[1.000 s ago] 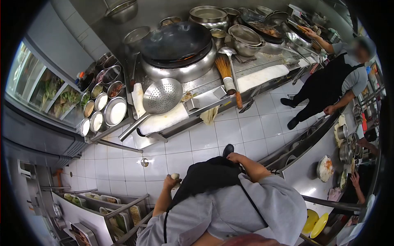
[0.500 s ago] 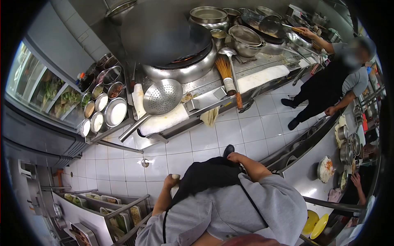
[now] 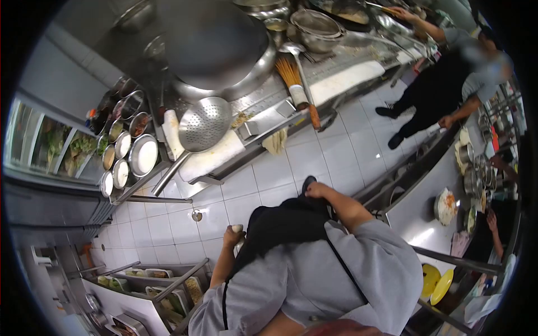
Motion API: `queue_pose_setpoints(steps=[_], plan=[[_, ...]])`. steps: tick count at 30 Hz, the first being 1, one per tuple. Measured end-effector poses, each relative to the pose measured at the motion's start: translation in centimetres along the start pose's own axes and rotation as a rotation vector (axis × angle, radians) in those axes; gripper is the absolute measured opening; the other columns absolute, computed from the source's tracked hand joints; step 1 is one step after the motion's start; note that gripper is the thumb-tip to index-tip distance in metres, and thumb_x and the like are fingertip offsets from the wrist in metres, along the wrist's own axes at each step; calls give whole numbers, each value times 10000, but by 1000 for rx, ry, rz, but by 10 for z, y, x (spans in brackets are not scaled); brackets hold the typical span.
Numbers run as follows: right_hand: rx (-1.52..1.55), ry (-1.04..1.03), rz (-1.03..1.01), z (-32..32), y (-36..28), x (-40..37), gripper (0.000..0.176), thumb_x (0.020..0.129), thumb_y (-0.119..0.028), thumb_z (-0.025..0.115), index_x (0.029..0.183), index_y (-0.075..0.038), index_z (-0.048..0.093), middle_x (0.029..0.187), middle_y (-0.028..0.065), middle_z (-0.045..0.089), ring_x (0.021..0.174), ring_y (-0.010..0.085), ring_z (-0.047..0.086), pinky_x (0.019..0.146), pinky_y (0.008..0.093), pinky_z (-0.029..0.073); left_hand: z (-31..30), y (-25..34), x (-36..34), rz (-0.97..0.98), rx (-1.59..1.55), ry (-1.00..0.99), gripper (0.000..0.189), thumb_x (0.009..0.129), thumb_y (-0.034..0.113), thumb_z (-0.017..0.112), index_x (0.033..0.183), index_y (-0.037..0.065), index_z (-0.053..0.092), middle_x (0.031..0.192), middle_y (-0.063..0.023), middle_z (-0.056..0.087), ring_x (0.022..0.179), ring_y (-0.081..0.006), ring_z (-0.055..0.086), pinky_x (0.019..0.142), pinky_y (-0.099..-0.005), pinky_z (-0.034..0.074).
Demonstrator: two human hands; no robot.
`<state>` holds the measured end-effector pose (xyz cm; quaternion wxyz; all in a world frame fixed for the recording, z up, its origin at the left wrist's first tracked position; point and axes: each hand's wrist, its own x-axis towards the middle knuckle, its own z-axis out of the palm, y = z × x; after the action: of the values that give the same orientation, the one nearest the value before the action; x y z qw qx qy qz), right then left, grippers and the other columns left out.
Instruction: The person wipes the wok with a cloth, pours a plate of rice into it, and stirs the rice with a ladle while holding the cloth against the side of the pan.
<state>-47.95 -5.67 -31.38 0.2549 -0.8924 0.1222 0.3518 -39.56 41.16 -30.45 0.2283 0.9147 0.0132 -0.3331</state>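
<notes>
Below, pale rounded object (image 3: 237,228) in fisted left hand (image 3: 231,237); right hand (image 3: 317,190) on black apron (image 3: 283,227), grip unclear.

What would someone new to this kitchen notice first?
The big dark round wok looms at the top over the steel burner ring, with a perforated steel skimmer lying on a white cloth just below. At the bottom, the person's left hand grips a small pale object, and the right hand rests against the black apron. A co-worker in grey and black stands at the upper right.
</notes>
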Motion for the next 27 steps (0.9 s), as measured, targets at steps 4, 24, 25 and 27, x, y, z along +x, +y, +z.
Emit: queue_pose_setpoints(steps=[4, 24, 25, 27], plan=[[-18, 219, 83, -43, 12, 18, 453, 829, -408, 610, 1091, -40, 645, 1112, 216, 637, 1069, 366, 599, 916, 454, 481, -7, 13, 5, 43, 13, 5, 702, 578, 401, 839, 1057, -44, 585, 1014, -244, 668, 974, -375, 655, 851, -447, 517], [-495, 317, -50, -198, 30, 108, 676, 889, -393, 513, 1472, -109, 322, 1509, 70, 281, 1410, 340, 179, 1032, 601, 300, -133, 404, 0, 206, -1230, -283, 418, 804, 118, 709, 1147, 0, 502, 915, -154, 627, 772, -283, 676, 627, -425, 586], [-491, 324, -65, -192, 36, 117, 668, 892, -389, 508, 1470, -108, 327, 1499, 65, 290, 1408, 340, 180, 1029, 607, 299, -144, 431, 1, 219, -1344, -180, 409, 818, 141, 706, 1146, 7, 502, 918, -156, 625, 778, -284, 675, 628, -423, 586], [-475, 328, -96, -188, 44, 122, 653, 897, -380, 500, 1466, -105, 334, 1480, 62, 307, 1405, 341, 183, 1022, 618, 300, -165, 473, 20, 246, -1480, 47, 381, 857, 207, 689, 1140, 30, 506, 922, -148, 624, 788, -291, 672, 635, -412, 585]])
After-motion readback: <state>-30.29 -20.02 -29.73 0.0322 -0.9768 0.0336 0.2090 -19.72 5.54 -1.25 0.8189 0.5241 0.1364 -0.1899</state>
